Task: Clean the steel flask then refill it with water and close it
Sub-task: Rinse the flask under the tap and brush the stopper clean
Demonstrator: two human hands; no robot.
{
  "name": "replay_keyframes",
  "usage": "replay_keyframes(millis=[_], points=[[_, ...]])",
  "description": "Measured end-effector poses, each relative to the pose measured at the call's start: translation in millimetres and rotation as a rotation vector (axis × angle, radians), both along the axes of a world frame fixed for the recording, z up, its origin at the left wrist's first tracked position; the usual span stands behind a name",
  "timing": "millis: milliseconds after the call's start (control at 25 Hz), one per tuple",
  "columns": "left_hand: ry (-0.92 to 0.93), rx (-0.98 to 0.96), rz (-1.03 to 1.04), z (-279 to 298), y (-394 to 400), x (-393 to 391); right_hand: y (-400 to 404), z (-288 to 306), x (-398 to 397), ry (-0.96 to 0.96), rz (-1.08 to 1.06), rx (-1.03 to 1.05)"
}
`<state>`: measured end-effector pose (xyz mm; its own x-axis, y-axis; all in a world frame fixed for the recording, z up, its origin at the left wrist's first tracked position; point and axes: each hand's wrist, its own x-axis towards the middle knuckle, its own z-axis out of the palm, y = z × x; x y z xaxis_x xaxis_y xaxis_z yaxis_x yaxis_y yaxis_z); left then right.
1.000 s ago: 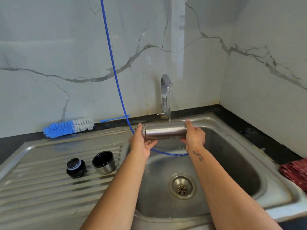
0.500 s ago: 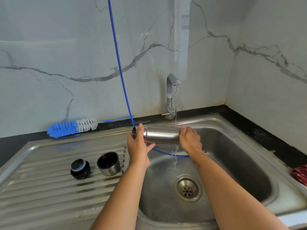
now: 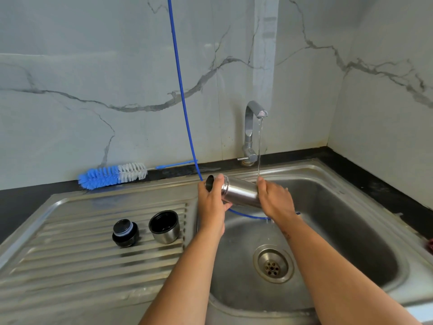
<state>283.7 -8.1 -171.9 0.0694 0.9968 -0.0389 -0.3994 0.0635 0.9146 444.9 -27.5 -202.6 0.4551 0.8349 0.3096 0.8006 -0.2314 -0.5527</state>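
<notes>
I hold the steel flask (image 3: 239, 192) on its side over the sink basin (image 3: 346, 221), its open mouth pointing left. My left hand (image 3: 212, 205) grips the neck end and my right hand (image 3: 274, 199) grips the bottom end. A thin stream of water falls from the tap (image 3: 251, 132) onto the flask beside my right hand. On the ribbed drainboard (image 3: 70, 261) to the left stand the black stopper (image 3: 125, 233) and the steel cup lid (image 3: 164, 226), mouth up.
A blue and white bottle brush (image 3: 112, 174) lies along the wall behind the drainboard. A blue hose (image 3: 182, 102) hangs from above and curves into the basin under the flask. The drain (image 3: 273, 266) is below. A red cloth (image 3: 430, 246) peeks in at the right edge.
Water now runs from the tap onto the flask, and the flask's mouth end has tilted up a little at the left. The camera has shifted left, so the sink sits further right.
</notes>
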Motion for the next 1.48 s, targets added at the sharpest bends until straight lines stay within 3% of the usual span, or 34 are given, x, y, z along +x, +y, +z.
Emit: replay_keyframes(millis=[240,440,600,720,800,880,960,1040,1240,1320,1400,1480], points=[[0.053,0.030,-0.036,-3,-3,11,6,20,-43,-0.020,0.207,0.205],[0.024,0.035,-0.010,0,2,-1,2,-2,-3,0.057,-0.079,-0.084],[0.017,0.034,-0.036,-1,-1,7,6,25,-42,-0.016,0.210,0.212],[-0.003,0.070,-0.009,0,0,3,2,21,-37,-0.021,0.253,0.200],[-0.017,0.087,0.016,0,4,-5,-1,12,-13,0.120,0.055,0.022],[-0.050,0.086,0.016,4,9,-12,-4,11,6,0.485,-0.099,-0.053],[-0.090,0.064,-0.011,6,14,-14,-4,16,12,0.884,-0.115,0.023],[-0.150,0.001,-0.030,7,16,-13,-5,21,10,1.015,-0.117,0.143],[-0.153,-0.148,-0.033,4,17,-8,-8,23,9,0.735,-0.164,0.469],[-0.132,-0.095,-0.012,3,18,-6,-7,15,10,0.604,-0.204,0.368],[-0.080,-0.025,-0.017,-1,17,-3,-3,6,5,0.315,-0.264,0.141],[-0.027,0.000,-0.044,-6,14,2,5,8,-14,0.125,-0.183,0.056]])
